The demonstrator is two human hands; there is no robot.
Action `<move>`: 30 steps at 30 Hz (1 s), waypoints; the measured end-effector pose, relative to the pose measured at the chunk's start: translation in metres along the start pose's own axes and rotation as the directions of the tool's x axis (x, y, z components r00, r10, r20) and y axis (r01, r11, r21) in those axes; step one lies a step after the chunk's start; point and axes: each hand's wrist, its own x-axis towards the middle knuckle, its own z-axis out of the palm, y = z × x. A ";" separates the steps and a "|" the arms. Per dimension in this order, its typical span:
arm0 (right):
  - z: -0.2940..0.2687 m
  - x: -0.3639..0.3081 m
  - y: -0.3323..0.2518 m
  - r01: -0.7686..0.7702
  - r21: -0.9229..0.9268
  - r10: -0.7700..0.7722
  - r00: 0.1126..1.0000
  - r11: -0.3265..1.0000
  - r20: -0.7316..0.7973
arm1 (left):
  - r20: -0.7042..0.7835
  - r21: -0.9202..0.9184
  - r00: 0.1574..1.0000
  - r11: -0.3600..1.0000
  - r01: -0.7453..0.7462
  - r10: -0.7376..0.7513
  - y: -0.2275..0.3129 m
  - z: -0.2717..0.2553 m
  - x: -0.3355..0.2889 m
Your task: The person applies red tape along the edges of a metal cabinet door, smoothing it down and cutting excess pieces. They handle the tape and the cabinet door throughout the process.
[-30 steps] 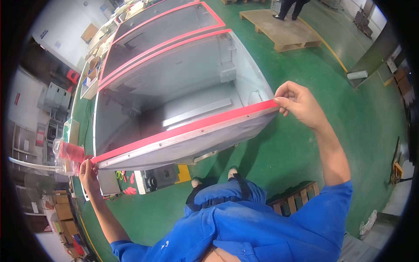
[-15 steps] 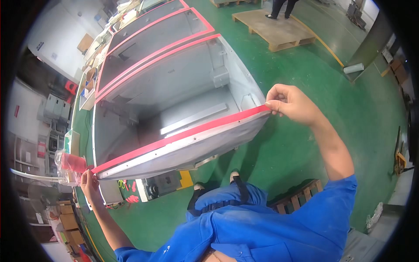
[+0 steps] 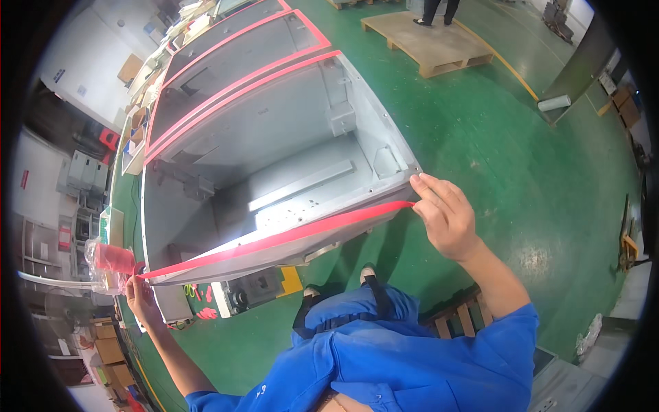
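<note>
A red tape strip runs between my two hands, along the near side of an open grey metal cabinet lying with its opening up. My right hand pinches the strip's right end just off the cabinet's near right corner, thumb against fingers. At the near left corner my left hand grips its other end between thumb and fingertips. The strip hangs in front of the near rim at the right, baring small holes there. A plastic-wrapped red roll is beside my left hand.
More cabinets with red-edged rims stand in a row behind. Below the near cabinet lie green-handled scissors and red scraps. A wooden pallet is at the far right, with a person standing on it. Another slatted pallet is near my right side.
My right hand has come down and towards me with the strip's right end, drawing it off the rim's top. The left hand has barely moved. The view has shifted slightly.
</note>
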 end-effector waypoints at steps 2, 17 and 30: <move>-0.001 0.000 -0.001 -0.043 0.065 0.045 0.999 0.997 -0.026 | -0.003 -0.012 1.000 1.000 0.008 -0.008 -0.001 -0.001 0.001; -0.017 0.058 0.058 -0.806 0.410 0.413 0.577 0.427 0.705 | 0.069 0.153 0.995 0.986 0.058 -0.069 0.005 0.003 0.004; -0.013 0.076 0.067 -0.814 0.316 0.288 0.492 0.488 0.822 | 0.072 0.275 0.997 0.961 -0.041 0.022 -0.001 0.000 0.005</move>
